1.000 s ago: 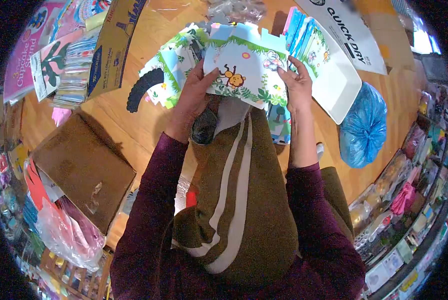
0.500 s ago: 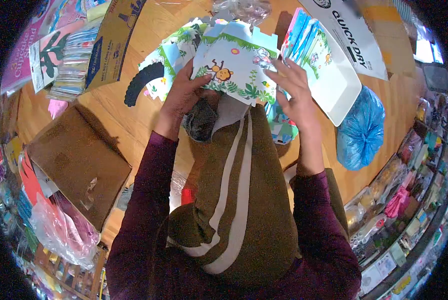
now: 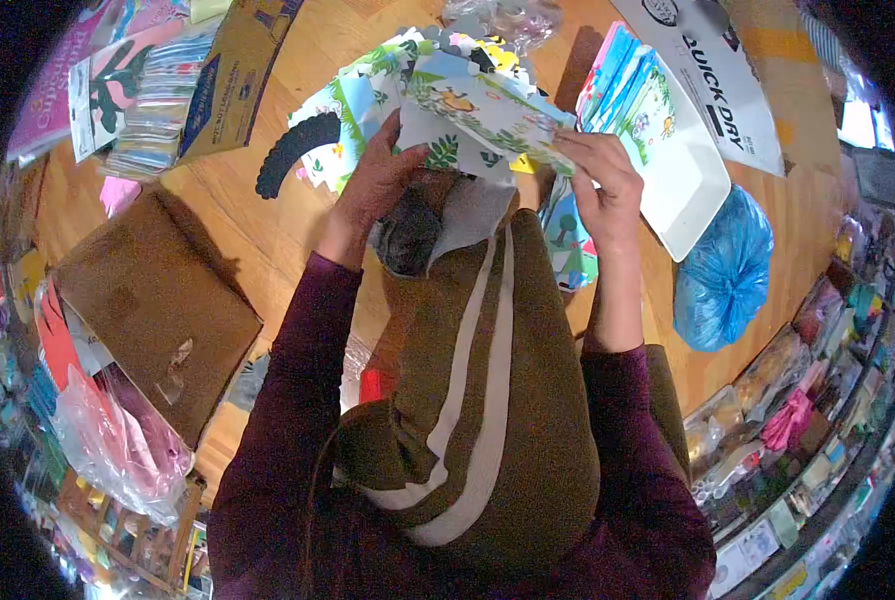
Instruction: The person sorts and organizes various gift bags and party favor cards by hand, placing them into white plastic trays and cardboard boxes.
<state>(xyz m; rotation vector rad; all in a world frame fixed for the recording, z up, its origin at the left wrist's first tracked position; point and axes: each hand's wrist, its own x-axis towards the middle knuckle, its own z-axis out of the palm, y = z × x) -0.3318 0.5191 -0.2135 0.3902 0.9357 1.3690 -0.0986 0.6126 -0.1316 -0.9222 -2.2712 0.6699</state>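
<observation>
Now, from the head view, the right hand (image 3: 608,180), which was spread open before, has its fingers closed on the right end of the printed card (image 3: 473,108), now tilted above the wooden floor (image 3: 293,245), while the left hand (image 3: 376,182) still grips its left side.

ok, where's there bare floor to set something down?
Bare floor: between brown cardboard and left forearm; between blue bag and right forearm. Thinner strip between blue bag and goods row, far right. Crowded: around left hand and right hand, with held card, card pile, black strip and white tray close by.
</observation>
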